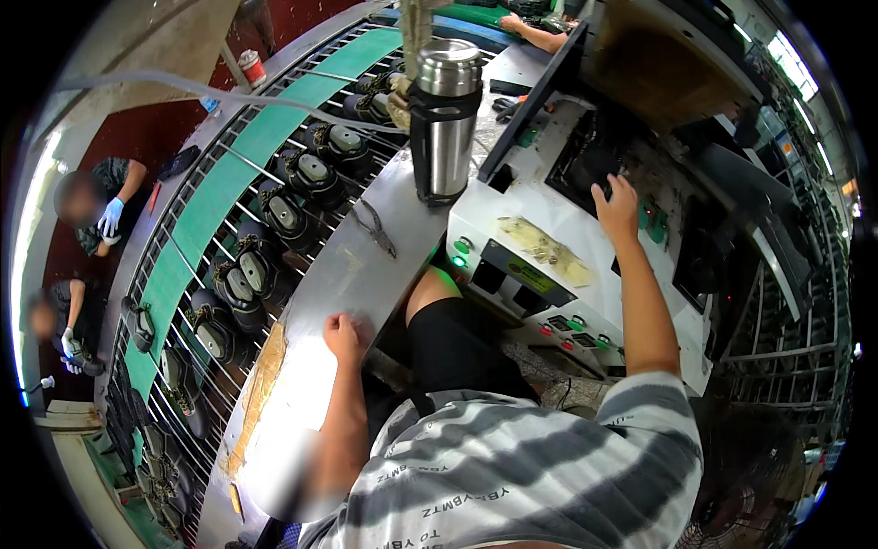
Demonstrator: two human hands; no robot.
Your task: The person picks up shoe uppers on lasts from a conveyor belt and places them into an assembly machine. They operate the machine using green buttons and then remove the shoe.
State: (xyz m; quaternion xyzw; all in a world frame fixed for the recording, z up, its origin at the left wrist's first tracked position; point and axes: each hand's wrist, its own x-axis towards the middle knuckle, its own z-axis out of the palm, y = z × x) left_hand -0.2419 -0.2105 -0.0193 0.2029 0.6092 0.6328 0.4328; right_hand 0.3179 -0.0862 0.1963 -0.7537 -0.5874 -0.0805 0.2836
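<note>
Closest to us is our own grey-and-white striped shirt (512,476), filling the lower middle of the view, with a black-clad knee (453,343) showing just above it. Our left hand (343,334) rests on the curved steel table (366,265), its fingers curled loosely under into a soft fist that holds nothing we can make out. Our right hand (617,206) reaches up and forward to the white machine (512,247), with fingers bent and pressed together at the edge of the machine's dark opening (585,160); whether they pinch anything inside we cannot tell, since the recess is too dark. On the machine's slanted front sit green lamps and buttons (460,253), and a yellowed patch of tape (547,249) lies on its top. A steel thermos flask (445,119) in a black strap holder stands upright on the table beside the machine, and a pair of pliers (375,229) lies flat on the steel, between the flask and our left hand. Left of the table, a green conveyor belt (229,183) runs alongside a wire rack carrying a row of dark shoes (283,215) with pale insoles, soles down. Beyond the belt, two people are at work; one wears blue gloves (110,218). Another person's forearm (535,32) shows at the top edge.
</note>
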